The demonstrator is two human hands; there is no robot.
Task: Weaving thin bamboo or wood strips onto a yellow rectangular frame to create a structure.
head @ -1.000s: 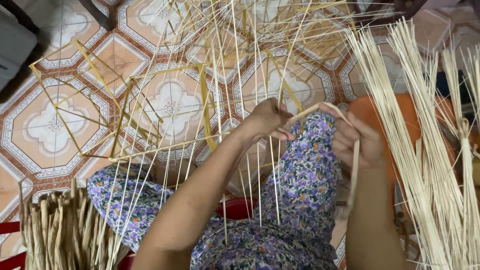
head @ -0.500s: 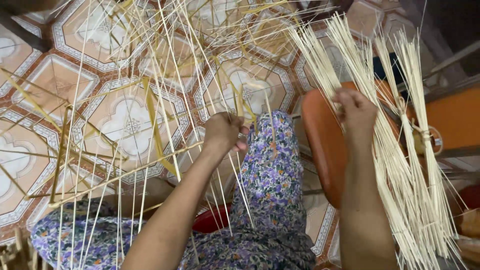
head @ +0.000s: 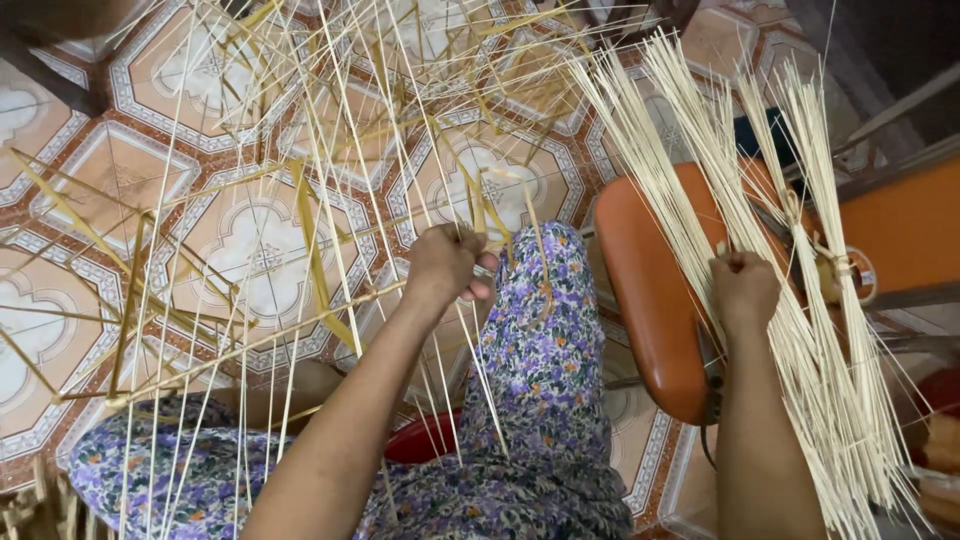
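Note:
My left hand [head: 445, 265] is closed around several thin pale cane strips of a loose open woven frame [head: 300, 180] that spreads over my lap and the floor. My right hand [head: 742, 290] is out to the right, fingers closed on pale cane strips of a tied bundle [head: 700, 160] lying across an orange chair seat [head: 645, 290]. My knee in purple flowered cloth [head: 540, 330] sits between the two hands.
Patterned orange and white floor tiles [head: 250, 250] lie under the frame. A second tied bunch of strips [head: 810, 180] rests further right. A red object [head: 425, 445] shows under my leg. More cane ends [head: 30, 510] stick up at bottom left.
My right hand has moved away from the frame to the bundle on the orange seat and closed on strips there. The view has swung right. My left hand keeps its grip.

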